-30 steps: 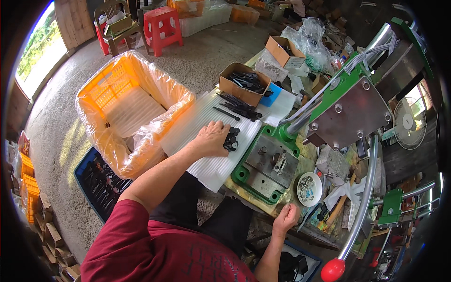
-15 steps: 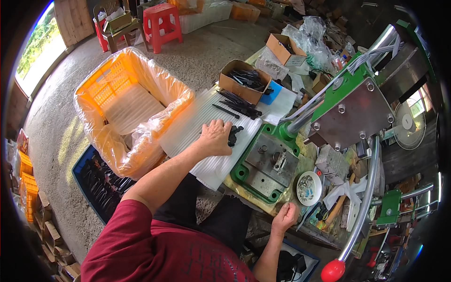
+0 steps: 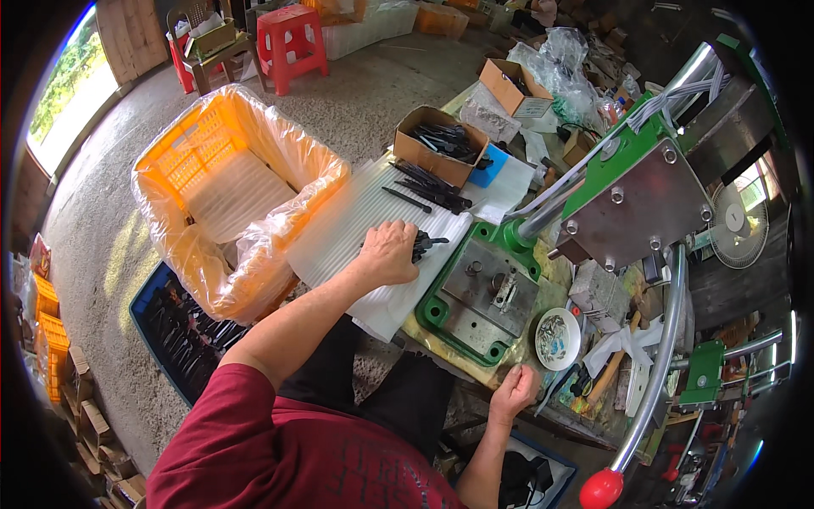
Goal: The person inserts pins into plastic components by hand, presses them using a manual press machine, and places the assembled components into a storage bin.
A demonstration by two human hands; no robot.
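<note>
My left hand [image 3: 389,252] rests on a white corrugated sheet [image 3: 348,237], fingers curled over a small pile of black metal parts [image 3: 425,244]. More black parts [image 3: 426,188] lie further up the sheet. My right hand [image 3: 513,393] is closed at the near edge of the workbench, beside a small white dish [image 3: 557,338]; I cannot tell if it holds anything. Between the hands stands a green press base with a grey steel die plate [image 3: 487,293].
An orange crate lined with clear plastic [image 3: 225,182] stands left of the sheet. A cardboard box of black parts [image 3: 441,144] sits at the sheet's far end. A press lever with a red knob [image 3: 602,488] hangs at the right. A blue tray [image 3: 182,335] lies on the floor.
My left hand has slid a little to the right over the pile of black parts. My right hand stays at the bench edge.
</note>
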